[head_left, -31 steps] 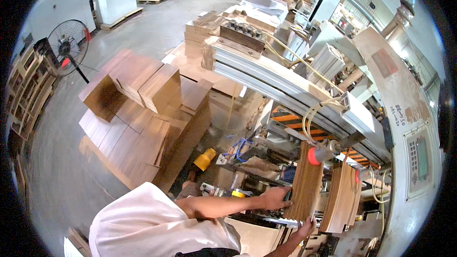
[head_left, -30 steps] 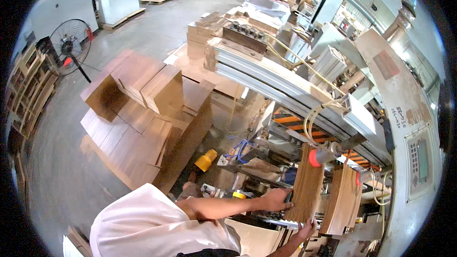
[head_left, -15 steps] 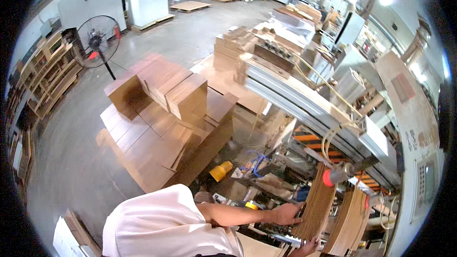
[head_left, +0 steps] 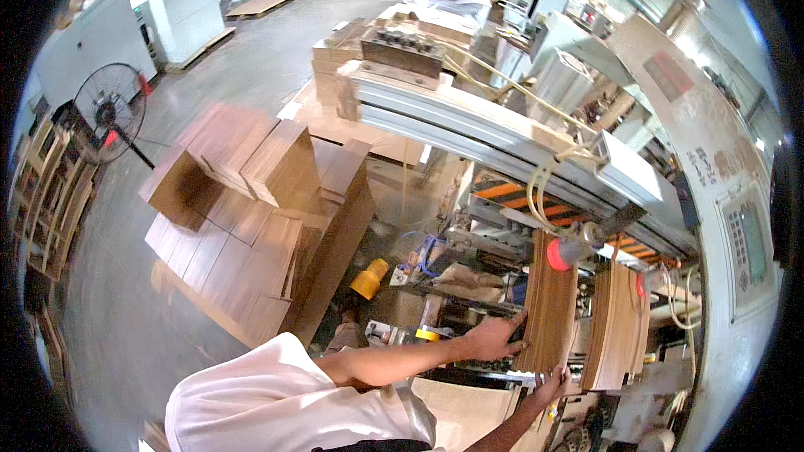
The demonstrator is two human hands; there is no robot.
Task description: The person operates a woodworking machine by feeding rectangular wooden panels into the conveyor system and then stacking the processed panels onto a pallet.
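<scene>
A stack of thin brown wooden boards (head_left: 548,310) stands on edge in the machine at the right. My left hand (head_left: 492,338) is at its left side near the close end, fingers stretched and spread against the boards. Against the near end of the same stack rests my right hand (head_left: 548,387), its fingers extended upward. A red-tipped clamp (head_left: 559,254) reaches over the left face of the stack from the machine's beam. Just to the right is a second stack of boards (head_left: 618,326), apart from both hands.
A grey machine beam (head_left: 477,130) crosses behind the stacks, with a keypad panel (head_left: 745,247) at far right. Wooden panels (head_left: 226,259) are piled at left, near a standing fan (head_left: 109,113). A yellow object (head_left: 369,279) and blue hose (head_left: 430,256) lie low between.
The whole view has swung, so the scene sits further left and higher. Both hands stay at the same stack, and more of my right hand and forearm now shows.
</scene>
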